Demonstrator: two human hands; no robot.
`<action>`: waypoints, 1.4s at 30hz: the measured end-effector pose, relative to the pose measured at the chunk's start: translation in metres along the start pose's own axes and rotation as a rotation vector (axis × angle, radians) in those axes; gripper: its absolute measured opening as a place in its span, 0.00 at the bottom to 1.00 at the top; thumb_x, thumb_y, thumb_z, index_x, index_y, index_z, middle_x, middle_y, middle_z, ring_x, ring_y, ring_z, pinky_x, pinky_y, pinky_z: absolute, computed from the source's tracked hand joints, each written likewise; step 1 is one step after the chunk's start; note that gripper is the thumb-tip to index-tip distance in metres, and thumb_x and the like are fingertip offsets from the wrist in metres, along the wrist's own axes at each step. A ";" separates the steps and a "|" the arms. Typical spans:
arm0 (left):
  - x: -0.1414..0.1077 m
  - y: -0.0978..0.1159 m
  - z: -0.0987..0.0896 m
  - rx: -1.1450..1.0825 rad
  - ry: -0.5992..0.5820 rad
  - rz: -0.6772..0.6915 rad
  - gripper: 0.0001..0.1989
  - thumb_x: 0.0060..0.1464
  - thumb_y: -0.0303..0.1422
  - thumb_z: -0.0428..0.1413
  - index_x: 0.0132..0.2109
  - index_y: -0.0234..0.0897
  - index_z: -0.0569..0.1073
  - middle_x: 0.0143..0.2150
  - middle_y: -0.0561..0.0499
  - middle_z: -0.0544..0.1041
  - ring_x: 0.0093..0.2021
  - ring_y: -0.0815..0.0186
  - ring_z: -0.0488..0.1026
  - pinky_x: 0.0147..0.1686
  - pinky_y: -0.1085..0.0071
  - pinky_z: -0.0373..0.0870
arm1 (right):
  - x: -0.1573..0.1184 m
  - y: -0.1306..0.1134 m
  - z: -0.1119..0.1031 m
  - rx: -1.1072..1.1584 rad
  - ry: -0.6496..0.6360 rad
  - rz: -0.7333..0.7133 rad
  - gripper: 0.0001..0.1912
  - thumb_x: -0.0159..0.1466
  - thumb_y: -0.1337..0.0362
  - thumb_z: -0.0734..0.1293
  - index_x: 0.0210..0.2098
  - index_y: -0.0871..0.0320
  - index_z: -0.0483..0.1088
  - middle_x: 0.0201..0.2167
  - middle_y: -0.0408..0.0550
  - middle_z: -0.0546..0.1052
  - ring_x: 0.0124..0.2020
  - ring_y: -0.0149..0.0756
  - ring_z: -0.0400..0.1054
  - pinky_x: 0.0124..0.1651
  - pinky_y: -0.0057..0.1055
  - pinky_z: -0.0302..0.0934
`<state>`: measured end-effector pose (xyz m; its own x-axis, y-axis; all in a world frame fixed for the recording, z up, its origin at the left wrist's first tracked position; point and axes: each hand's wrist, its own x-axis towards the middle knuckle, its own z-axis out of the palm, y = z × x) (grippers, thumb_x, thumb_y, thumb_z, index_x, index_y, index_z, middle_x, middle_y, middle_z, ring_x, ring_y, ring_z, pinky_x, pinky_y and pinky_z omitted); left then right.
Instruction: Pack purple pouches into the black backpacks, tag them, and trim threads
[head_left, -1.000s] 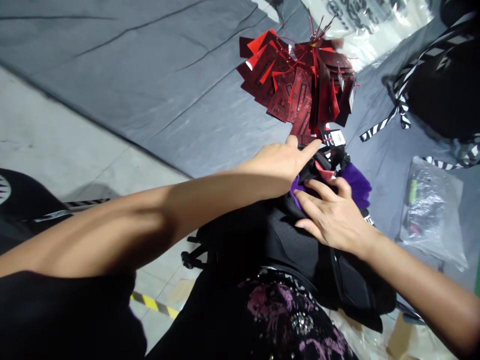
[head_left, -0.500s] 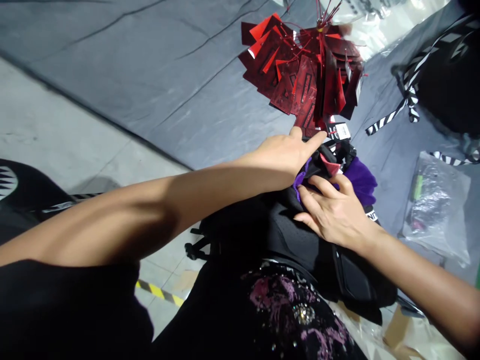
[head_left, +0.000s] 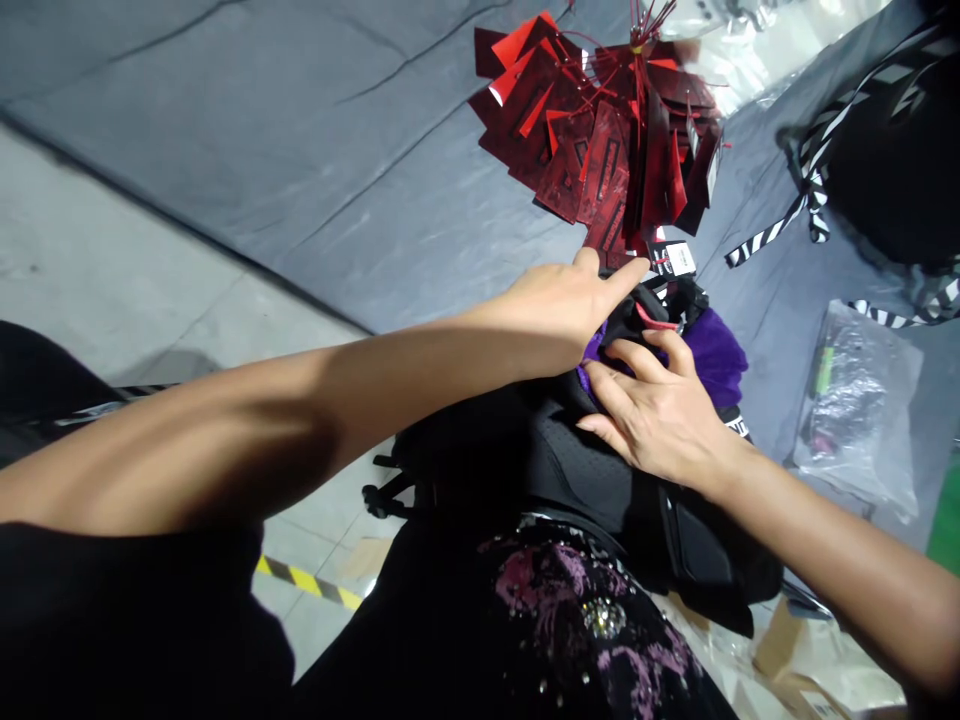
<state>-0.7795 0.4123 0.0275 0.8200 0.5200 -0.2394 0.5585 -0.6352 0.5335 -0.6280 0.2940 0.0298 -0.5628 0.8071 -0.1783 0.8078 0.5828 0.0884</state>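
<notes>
A black backpack [head_left: 480,450] with padded, perforated panels leans between the table edge and my body. Purple fabric [head_left: 716,360] shows around its top. My left hand [head_left: 566,300] reaches across to the top of the backpack and grips there, index finger stretched out, other fingers partly hidden. Beside it, my right hand [head_left: 660,410] has its fingers curled over the purple-edged rim, thumb on the black outside. A reddish strip [head_left: 656,318] lies in the folds between the hands. A small black-and-white label [head_left: 675,259] sits just beyond them.
A bunch of red and black hang tags [head_left: 600,150] on strings lies on the grey-covered table [head_left: 300,130]. To the right are a clear plastic bag [head_left: 862,400] and a black item with zebra-striped ties [head_left: 885,150]. Cardboard [head_left: 787,650] is on the floor.
The view has shifted slightly, moving everything a little left. The reddish strip between my hands looks flatter and narrower. Both hands keep their places on the backpack.
</notes>
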 end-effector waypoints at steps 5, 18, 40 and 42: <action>-0.001 0.001 -0.001 0.002 -0.016 -0.009 0.39 0.57 0.31 0.50 0.71 0.46 0.42 0.56 0.40 0.64 0.43 0.60 0.71 0.44 0.66 0.65 | 0.000 0.002 0.004 -0.018 0.103 -0.024 0.21 0.72 0.51 0.55 0.55 0.58 0.64 0.37 0.48 0.78 0.48 0.46 0.64 0.62 0.52 0.46; -0.001 0.001 -0.002 0.056 0.005 -0.002 0.39 0.56 0.32 0.50 0.71 0.47 0.43 0.54 0.42 0.65 0.42 0.60 0.72 0.41 0.66 0.66 | 0.003 0.011 0.002 -0.010 0.105 -0.106 0.20 0.71 0.50 0.54 0.49 0.57 0.67 0.32 0.47 0.76 0.48 0.46 0.62 0.62 0.52 0.48; 0.000 -0.001 -0.003 0.000 -0.040 -0.015 0.42 0.56 0.31 0.51 0.71 0.50 0.39 0.58 0.42 0.63 0.43 0.61 0.70 0.44 0.67 0.66 | -0.042 0.005 0.004 0.010 0.126 0.060 0.16 0.69 0.61 0.62 0.53 0.62 0.67 0.41 0.50 0.80 0.52 0.44 0.66 0.64 0.52 0.42; 0.001 -0.001 -0.002 0.013 -0.033 -0.015 0.42 0.56 0.32 0.51 0.71 0.49 0.39 0.58 0.41 0.63 0.44 0.60 0.70 0.45 0.66 0.65 | -0.027 0.004 0.003 0.023 0.106 0.002 0.20 0.71 0.56 0.59 0.54 0.64 0.66 0.40 0.52 0.80 0.54 0.46 0.63 0.63 0.52 0.42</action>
<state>-0.7798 0.4143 0.0279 0.8148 0.5108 -0.2741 0.5725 -0.6349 0.5187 -0.6088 0.2745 0.0317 -0.5757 0.8144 -0.0737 0.8120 0.5799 0.0657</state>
